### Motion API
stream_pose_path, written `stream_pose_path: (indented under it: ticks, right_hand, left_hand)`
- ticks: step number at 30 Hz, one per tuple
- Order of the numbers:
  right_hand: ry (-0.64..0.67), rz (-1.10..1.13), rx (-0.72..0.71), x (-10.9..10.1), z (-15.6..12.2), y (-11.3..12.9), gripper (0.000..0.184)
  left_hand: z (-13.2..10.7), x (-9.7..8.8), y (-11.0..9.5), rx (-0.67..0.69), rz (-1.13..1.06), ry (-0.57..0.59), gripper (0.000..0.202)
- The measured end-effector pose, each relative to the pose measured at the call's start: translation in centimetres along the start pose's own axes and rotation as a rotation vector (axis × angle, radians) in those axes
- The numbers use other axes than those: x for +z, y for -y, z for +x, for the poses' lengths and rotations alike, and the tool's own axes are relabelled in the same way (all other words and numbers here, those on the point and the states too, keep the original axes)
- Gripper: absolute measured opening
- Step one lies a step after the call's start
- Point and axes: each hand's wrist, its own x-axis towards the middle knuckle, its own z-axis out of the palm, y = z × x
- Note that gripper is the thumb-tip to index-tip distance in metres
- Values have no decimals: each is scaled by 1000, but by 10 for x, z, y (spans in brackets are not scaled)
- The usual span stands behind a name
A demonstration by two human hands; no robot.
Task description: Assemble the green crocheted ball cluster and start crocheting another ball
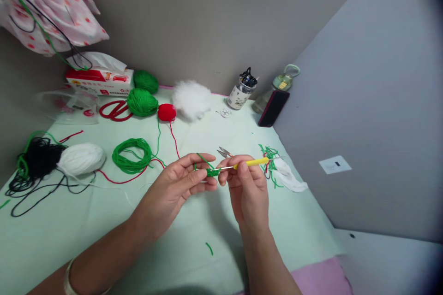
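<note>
My left hand (188, 176) pinches a small piece of green crochet work (212, 172) between thumb and fingers, and a strand of green yarn runs over its index finger. In my right hand (247, 182) is a crochet hook (254, 162) with a yellow handle, its metal shaft pointing left to the green piece. The hook's tip is hidden at the stitches. Both hands are close together above the table. Just behind them lie small scissors (224, 151), partly covered by my right hand.
Green yarn balls (142, 102), a red ball (166, 112), white stuffing (191, 99) and red-handled scissors (116, 110) lie at the back. On the left are a green coil (132, 156), white yarn (81, 158) and black yarn (41, 161). A phone (274, 109) leans at the right; yarn scraps (272, 154) lie nearer.
</note>
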Motion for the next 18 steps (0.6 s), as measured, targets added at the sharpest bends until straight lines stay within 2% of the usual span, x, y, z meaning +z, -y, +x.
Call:
stream_pose_path:
  ticks: [4, 7, 11, 15, 18]
  right_hand:
    - [10, -60, -64, -2, -3, 0, 22]
    - [-7, -187, -193, -1, -7, 1, 20]
    - [24, -430, -412, 0, -14, 2, 24]
    - [141, -723, -617, -4, -19, -4, 34]
    - [170, -962, -722, -7, -23, -10, 43]
  left_hand:
    - [-1, 1, -1, 22, 37, -14, 22]
    - [-2, 1, -1, 55, 105, -32, 23]
    - [-2, 0, 1, 105, 185, -66, 32]
    - [-4, 3, 6, 192, 240, -161, 38]
    - [-4, 5, 7, 153, 157, -141, 48]
